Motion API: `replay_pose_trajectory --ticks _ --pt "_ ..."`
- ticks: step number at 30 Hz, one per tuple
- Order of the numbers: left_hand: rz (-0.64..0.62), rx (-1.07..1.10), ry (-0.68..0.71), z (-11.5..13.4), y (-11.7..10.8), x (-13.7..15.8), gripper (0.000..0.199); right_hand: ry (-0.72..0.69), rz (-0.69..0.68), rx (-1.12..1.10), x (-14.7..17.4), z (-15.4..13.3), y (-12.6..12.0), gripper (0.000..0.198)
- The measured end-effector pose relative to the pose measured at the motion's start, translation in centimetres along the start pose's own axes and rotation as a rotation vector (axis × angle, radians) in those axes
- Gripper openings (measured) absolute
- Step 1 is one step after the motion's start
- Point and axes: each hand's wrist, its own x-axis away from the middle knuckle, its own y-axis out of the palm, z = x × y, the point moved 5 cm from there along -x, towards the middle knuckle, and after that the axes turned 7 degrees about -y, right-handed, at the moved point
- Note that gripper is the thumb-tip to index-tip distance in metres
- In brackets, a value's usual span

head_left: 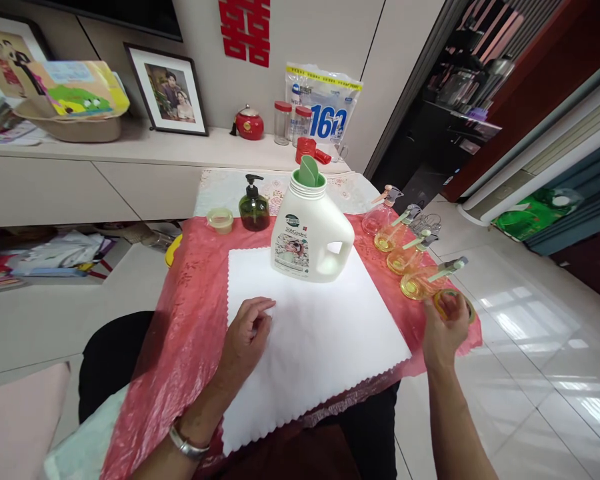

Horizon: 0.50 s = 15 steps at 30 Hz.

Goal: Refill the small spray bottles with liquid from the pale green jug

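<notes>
My left hand (250, 330) rests on the white scalloped cloth (325, 340), fingers loosely curled in, with nothing visible in them. At the table's right edge my right hand (447, 330) has its fingers closed on a yellowish ring that looks like a roll of tape (469, 308). Close beside that hand stands a clear bottle (415, 287) with a trigger top and yellow liquid, the nearest of several in a row. A white detergent jug (300, 230) stands upright at the cloth's far part, a green spout showing in its uncapped neck.
A green pump bottle (254, 210) and a small pale tub (221, 220) stand at the back left on the red plastic sheet (180, 320). Behind the table, a ledge (220, 148) holds a red pot (250, 125), red-lidded jars (283, 123) and a large bag (325, 100).
</notes>
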Motion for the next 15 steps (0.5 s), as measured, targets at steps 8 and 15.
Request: replay_pose_trajectory --ticks 8,15 --pt "-0.046 0.111 -0.127 -0.3 0.1 -0.3 0.027 0.042 -0.209 -0.079 7.1 -1.9 0.9 0.07" --pt "-0.081 0.232 -0.328 0.5 -2.0 -3.4 0.041 0.093 -0.29 0.051 7.8 -0.1 1.0 0.072"
